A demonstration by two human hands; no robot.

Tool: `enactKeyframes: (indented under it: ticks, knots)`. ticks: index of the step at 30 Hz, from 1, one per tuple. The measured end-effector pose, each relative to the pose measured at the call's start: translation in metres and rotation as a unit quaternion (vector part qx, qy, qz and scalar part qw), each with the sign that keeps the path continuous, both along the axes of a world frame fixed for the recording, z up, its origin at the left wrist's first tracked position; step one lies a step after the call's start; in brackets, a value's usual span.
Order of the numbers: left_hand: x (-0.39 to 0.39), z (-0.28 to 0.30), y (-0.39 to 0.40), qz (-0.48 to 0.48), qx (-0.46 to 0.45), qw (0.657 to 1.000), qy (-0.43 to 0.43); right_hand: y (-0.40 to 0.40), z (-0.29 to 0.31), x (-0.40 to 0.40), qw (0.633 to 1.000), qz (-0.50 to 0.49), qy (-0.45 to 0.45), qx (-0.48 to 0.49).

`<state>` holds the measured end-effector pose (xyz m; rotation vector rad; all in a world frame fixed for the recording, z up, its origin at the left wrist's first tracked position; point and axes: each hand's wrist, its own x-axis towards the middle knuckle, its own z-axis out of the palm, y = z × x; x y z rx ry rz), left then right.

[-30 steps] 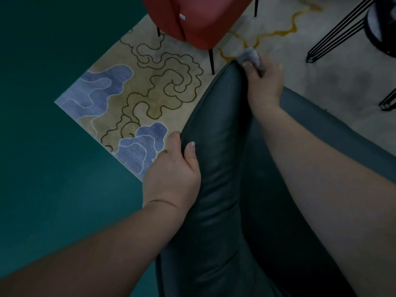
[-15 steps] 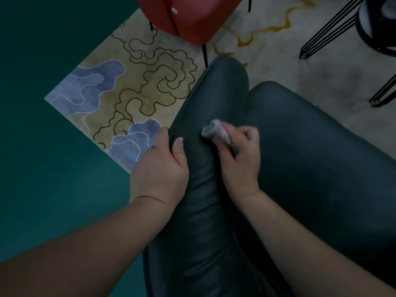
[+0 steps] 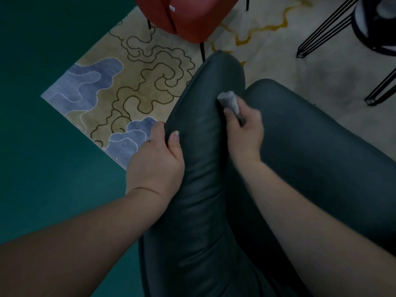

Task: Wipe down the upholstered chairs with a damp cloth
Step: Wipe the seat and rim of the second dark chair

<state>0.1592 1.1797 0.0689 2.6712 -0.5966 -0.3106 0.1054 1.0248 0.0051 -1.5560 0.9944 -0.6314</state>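
Across the lower middle of the head view runs the dark green chair [image 3: 203, 189], its padded leather-like back edge rising toward the top of the frame. The left hand [image 3: 156, 166] grips the outer side of that padded edge, its fingers [image 3: 157, 133] curled round the far side and the thumb lying on the near face. The right hand [image 3: 245, 129] holds a small bunched grey cloth [image 3: 229, 101], fingers closed tight round it, and presses the cloth's tip against the inner face of the same padded edge, just beside the crease where it meets the chair's other cushion [image 3: 317, 151].

Behind the green chair stands a red chair [image 3: 186, 16] on thin black legs, with a small white tag [image 3: 172, 8] on its seam; any writing on the tag is too small to read. Both chairs stand on a patterned rug [image 3: 120, 86] of beige with dark curling lines, blue patches and a yellow line. Beside the rug lies teal floor [image 3: 42, 146]. Black wire legs [image 3: 321, 26] of other furniture show at upper right.
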Motion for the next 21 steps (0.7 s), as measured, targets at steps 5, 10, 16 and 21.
enactKeyframes:
  ticks: [5,10,16,21]
  knots:
    - [0.001,-0.002,0.001,-0.006,0.009,1.0,-0.013,0.068,0.019,-0.054,0.998,0.067,-0.006,-0.001]
    - [0.001,0.001,0.001,-0.002,0.006,1.0,-0.018,0.101,0.023,-0.099,0.992,0.125,0.009,-0.024]
    - [-0.002,0.006,0.0,0.004,0.014,1.0,-0.002,0.126,0.045,-0.153,0.982,0.187,0.037,0.014]
    - [-0.002,0.011,0.004,-0.011,0.009,0.999,0.035,0.119,0.064,-0.153,0.972,0.201,0.119,0.016]
